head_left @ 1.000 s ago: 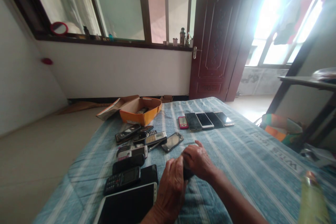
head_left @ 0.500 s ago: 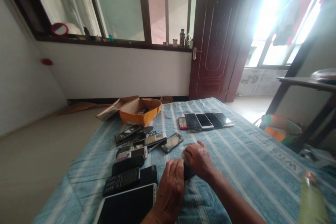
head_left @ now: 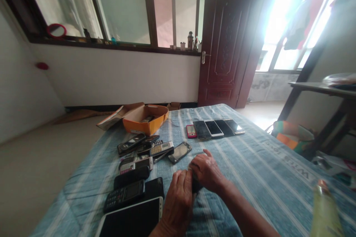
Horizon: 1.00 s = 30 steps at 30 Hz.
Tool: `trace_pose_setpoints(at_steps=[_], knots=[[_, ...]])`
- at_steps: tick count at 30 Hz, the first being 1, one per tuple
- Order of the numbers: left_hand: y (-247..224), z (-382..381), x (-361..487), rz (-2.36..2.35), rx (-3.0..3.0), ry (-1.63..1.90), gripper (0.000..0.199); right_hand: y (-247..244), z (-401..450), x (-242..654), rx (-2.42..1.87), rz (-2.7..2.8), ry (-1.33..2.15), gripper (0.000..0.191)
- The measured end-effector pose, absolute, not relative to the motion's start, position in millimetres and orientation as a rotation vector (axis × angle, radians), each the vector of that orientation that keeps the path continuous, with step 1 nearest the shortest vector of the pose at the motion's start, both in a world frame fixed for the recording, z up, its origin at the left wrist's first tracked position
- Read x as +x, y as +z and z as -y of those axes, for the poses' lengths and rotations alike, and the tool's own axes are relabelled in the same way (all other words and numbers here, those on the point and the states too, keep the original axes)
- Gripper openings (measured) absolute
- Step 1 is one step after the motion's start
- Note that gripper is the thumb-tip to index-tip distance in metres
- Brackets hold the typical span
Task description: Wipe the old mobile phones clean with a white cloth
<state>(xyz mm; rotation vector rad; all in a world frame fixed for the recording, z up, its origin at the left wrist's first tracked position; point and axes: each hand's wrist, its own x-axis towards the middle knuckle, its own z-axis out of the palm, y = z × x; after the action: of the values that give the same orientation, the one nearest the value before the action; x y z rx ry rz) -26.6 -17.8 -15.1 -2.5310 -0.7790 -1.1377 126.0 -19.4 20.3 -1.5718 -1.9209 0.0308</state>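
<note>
My left hand (head_left: 179,196) is closed around a dark object (head_left: 196,185), phone-like but mostly covered by my fingers. Over its far end my right hand (head_left: 205,170) curls, fingers pressed down, with a bit of something pale just showing under them. Left of my hands lie a white-framed tablet (head_left: 132,220), a black keypad phone (head_left: 125,195) and a black slab (head_left: 155,189). Beyond these is a heap of old mobile phones, one a silver keypad phone (head_left: 161,149). A grey-screened phone (head_left: 180,152) lies just past my hands.
An open orange box (head_left: 146,126) stands at the bed's far left. Across from it, a pink phone (head_left: 191,131) and several smartphones, including a white one (head_left: 214,129), lie in a row. A yellowish bottle (head_left: 326,211) is at right on the striped sheet (head_left: 258,177).
The view has swung slightly, so the scene sits a little further left. Both hands stay together on the dark object, with the right hand shifted slightly over it.
</note>
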Motion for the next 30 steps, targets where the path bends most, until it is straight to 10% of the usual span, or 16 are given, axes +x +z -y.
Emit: trace_pose_setpoints(at_steps=[30], knots=[[-23.7, 13.6, -29.8, 0.778, -2.519, -1.112, 0.04, 20.6, 17.4, 135.4, -1.605, 1.912, 0.03, 0.024]])
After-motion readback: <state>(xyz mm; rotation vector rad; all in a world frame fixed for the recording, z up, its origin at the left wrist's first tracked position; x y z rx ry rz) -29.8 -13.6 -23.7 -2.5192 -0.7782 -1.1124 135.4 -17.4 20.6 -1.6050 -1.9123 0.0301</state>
